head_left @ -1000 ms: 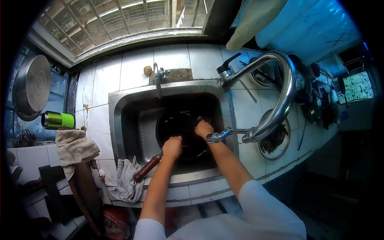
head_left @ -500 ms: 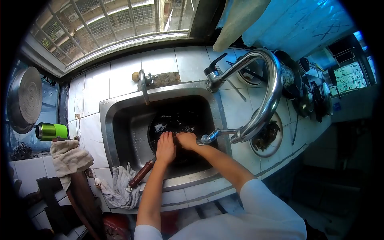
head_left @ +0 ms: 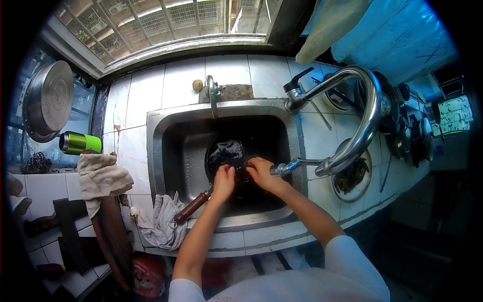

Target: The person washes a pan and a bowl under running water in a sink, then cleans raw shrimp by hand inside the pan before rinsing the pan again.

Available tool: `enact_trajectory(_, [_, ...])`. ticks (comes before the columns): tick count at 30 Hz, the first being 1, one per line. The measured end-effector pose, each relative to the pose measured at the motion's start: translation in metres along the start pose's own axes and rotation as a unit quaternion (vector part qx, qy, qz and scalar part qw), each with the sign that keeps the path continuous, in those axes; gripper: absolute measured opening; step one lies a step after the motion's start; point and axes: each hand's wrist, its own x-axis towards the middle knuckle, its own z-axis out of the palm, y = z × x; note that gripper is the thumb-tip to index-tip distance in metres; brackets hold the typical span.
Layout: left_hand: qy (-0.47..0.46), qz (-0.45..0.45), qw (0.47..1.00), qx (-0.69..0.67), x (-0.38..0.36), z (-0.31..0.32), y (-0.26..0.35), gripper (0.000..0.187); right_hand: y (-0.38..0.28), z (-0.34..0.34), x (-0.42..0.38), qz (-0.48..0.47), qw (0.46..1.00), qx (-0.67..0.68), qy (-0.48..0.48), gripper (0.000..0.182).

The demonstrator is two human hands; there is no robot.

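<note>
A dark pan [head_left: 225, 149] with a brown wooden handle [head_left: 191, 207] sits in the steel sink [head_left: 173, 113]. Wet glare or water shines on its inside. My left hand [head_left: 224, 183] is over the pan's near part, fingers bent and closed. Just right of it, my right hand [head_left: 264, 174] has its fingers curled together, near the faucet's spout end. Something dark shows between the two hands, but I cannot make out what it is against the black pan.
A curved chrome faucet [head_left: 375, 110] arches over the sink's right side. Right of it lies a plate [head_left: 370, 176] with dark leafy scraps. A grey cloth [head_left: 163, 221] lies at the left front corner; a green cup [head_left: 80, 143] is farther left.
The view has shifted, so the scene sits farther right. My hands have drawn slightly apart, and the left fingers have gone from stretched to bent. More wet glare shows in the pan.
</note>
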Motion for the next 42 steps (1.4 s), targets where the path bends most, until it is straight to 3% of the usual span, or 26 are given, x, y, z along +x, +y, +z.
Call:
enact_trajectory(1, [0.001,-0.002,1.000,-0.001,-0.001,-0.001,0.002,0.035,-0.002,0.006,-0.005,0.013,0.998,-0.010,0.063,0.018])
enact_trajectory(2, [-0.119,-0.125,0.964,-0.201,-0.003,-0.005,0.015,0.035,-0.001,0.014,-0.007,-0.010,0.997,-0.032,0.067,0.021])
enact_trajectory(3, [-0.231,-0.237,0.861,-0.387,-0.006,-0.007,0.026,0.036,-0.007,0.017,-0.011,-0.019,0.997,-0.039,0.063,0.023])
enact_trajectory(4, [-0.230,-0.225,0.861,-0.394,-0.008,-0.007,0.033,0.036,-0.014,0.020,-0.015,-0.048,0.996,-0.039,0.056,0.023])
enact_trajectory(5, [-0.213,-0.193,0.882,-0.374,0.000,0.013,0.000,0.032,-0.021,0.021,-0.019,-0.077,0.995,-0.040,0.050,0.022])
enact_trajectory(7, [-0.122,-0.150,0.922,-0.334,0.000,0.019,-0.008,0.028,-0.031,0.010,-0.024,-0.074,0.997,-0.032,0.011,0.024])
enact_trajectory(8, [-0.120,-0.151,0.922,-0.335,0.002,0.020,-0.016,0.028,-0.035,0.002,-0.024,-0.081,0.996,-0.018,-0.008,0.026])
enact_trajectory(9, [-0.108,-0.085,0.964,-0.226,0.004,0.019,-0.024,0.026,-0.035,-0.004,-0.023,-0.089,0.996,-0.005,-0.028,0.027])
enact_trajectory(10, [-0.095,-0.018,0.989,-0.112,0.005,0.020,-0.032,0.023,-0.030,-0.006,-0.017,-0.111,0.993,-0.016,0.026,0.032])
enact_trajectory(11, [-0.095,-0.019,0.989,-0.114,-0.001,0.011,-0.017,0.023,-0.033,-0.014,-0.009,-0.143,0.988,-0.033,0.055,0.034])
enact_trajectory(13, [-0.101,0.051,0.993,0.035,-0.015,-0.018,0.029,0.020,-0.026,-0.017,0.008,-0.221,0.972,-0.066,0.042,0.038])
enact_trajectory(14, [-0.099,0.100,0.988,0.071,-0.015,-0.017,0.025,0.016,-0.021,-0.020,0.016,-0.247,0.968,-0.054,-0.004,0.034])
enact_trajectory(15, [-0.099,0.100,0.988,0.071,-0.017,-0.019,0.028,0.016,-0.016,-0.023,0.023,-0.246,0.968,-0.053,-0.004,0.034])
enact_trajectory(17, [-0.060,0.156,0.984,0.061,-0.021,-0.024,0.033,0.012,-0.012,-0.028,0.034,-0.203,0.963,-0.068,-0.167,0.027])
enact_trajectory(20, [-0.068,0.184,0.980,0.019,-0.022,-0.031,0.034,0.008,-0.012,-0.027,0.035,-0.191,0.971,-0.016,-0.140,0.020])
enact_trajectory(22, [-0.075,0.193,0.978,0.010,-0.023,-0.036,0.035,0.008,-0.011,-0.027,0.035,-0.167,0.976,0.049,-0.132,0.021])
enact_trajectory(30, [-0.099,0.194,0.975,-0.038,-0.025,-0.047,0.043,0.006,-0.017,-0.035,0.036,-0.106,0.972,0.094,-0.185,0.020])
enact_trajectory(34, [-0.116,0.157,0.977,-0.084,-0.023,-0.041,0.035,0.007,-0.013,-0.035,0.037,-0.080,0.964,0.159,-0.197,0.018])
enact_trajectory(38, [-0.137,0.115,0.974,-0.141,-0.022,-0.043,0.040,0.009,-0.008,-0.033,0.038,-0.083,0.959,0.200,-0.183,0.016])
enact_trajectory(42, [-0.146,0.113,0.971,-0.154,-0.018,-0.044,0.039,0.014,-0.003,-0.026,0.040,-0.148,0.957,0.216,-0.125,0.012])
